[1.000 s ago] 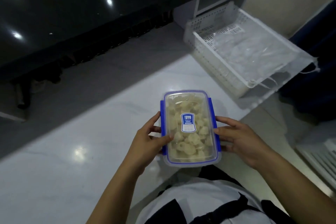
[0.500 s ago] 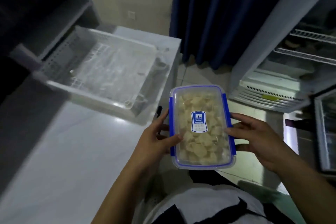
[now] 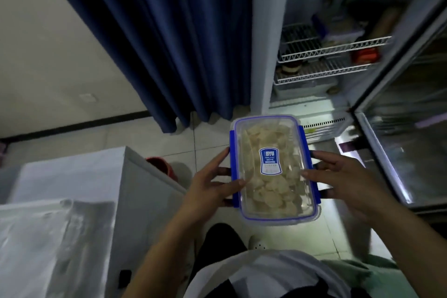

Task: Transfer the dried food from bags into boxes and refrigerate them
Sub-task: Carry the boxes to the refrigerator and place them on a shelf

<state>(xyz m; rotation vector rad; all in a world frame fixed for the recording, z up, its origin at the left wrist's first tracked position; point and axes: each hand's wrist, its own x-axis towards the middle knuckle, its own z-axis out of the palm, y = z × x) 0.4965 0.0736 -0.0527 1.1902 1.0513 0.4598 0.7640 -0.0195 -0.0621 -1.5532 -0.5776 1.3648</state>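
Observation:
A clear plastic box (image 3: 273, 189) with blue side clips and a blue label on its lid is full of pale dried food pieces. I hold it level in front of my body over the tiled floor. My left hand (image 3: 208, 184) grips its left long side, thumb on the lid. My right hand (image 3: 343, 181) grips the right long side, thumb on the lid too. The fridge (image 3: 314, 94) stands open ahead on the right, with white wire shelves (image 3: 331, 51) carrying a few items.
The fridge's glass door (image 3: 411, 143) swings out on the right. A dark blue curtain (image 3: 169, 38) hangs ahead. The white counter corner (image 3: 96, 176) with a plastic tray (image 3: 36, 237) is at lower left, and a red bucket (image 3: 162, 167) sits on the floor behind it.
My view has swung right, from the counter and tray to the open fridge. The box stays held in both hands the same way, now carried off the counter toward the fridge.

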